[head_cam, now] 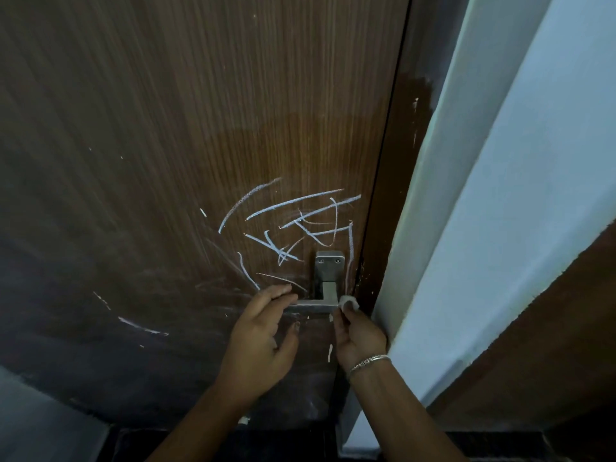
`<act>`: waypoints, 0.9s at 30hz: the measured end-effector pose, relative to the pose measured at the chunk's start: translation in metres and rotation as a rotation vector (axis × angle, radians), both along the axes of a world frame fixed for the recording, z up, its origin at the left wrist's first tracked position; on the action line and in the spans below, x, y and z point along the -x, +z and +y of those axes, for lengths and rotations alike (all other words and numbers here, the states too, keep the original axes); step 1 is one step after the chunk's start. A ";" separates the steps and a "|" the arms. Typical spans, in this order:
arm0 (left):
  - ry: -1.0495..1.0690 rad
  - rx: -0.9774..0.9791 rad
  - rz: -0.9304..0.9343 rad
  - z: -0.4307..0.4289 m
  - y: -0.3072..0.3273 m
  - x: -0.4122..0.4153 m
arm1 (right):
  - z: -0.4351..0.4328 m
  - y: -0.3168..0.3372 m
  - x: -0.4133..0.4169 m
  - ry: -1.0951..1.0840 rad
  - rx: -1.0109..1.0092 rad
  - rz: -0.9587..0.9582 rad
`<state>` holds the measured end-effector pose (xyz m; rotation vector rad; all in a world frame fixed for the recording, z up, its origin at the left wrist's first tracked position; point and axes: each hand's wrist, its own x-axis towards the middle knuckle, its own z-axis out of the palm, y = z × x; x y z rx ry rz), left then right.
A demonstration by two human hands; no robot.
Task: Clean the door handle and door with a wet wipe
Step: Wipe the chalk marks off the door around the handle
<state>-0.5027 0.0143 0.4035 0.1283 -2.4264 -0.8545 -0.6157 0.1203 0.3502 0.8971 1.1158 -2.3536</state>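
A brown wood-grain door fills the view, with white chalk scribbles above its metal lever handle. My left hand has its fingers straight, fingertips touching the left end of the handle's bar. My right hand, a silver bangle at the wrist, pinches a small wadded white wet wipe against the right end of the bar.
A dark door frame runs beside the door's right edge, then a pale blue-white wall. More faint chalk marks lie lower left on the door. Dark floor shows at the bottom.
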 end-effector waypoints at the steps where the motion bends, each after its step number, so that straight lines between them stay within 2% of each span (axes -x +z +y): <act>1: 0.000 0.010 0.000 -0.001 -0.003 0.000 | 0.001 0.000 0.000 0.001 0.016 0.009; 3: -0.003 0.022 -0.002 -0.001 -0.002 -0.001 | -0.001 0.005 -0.002 0.008 -0.018 0.062; 13: 0.005 -0.015 0.039 -0.001 0.004 -0.002 | -0.003 0.033 -0.014 -0.090 -0.640 0.662; 21: -0.014 -0.049 0.071 -0.001 0.007 -0.001 | -0.004 0.056 -0.006 -0.156 -0.804 0.962; 27: -0.052 -0.040 0.081 0.003 0.006 0.002 | -0.015 0.097 0.005 -0.281 -0.997 1.400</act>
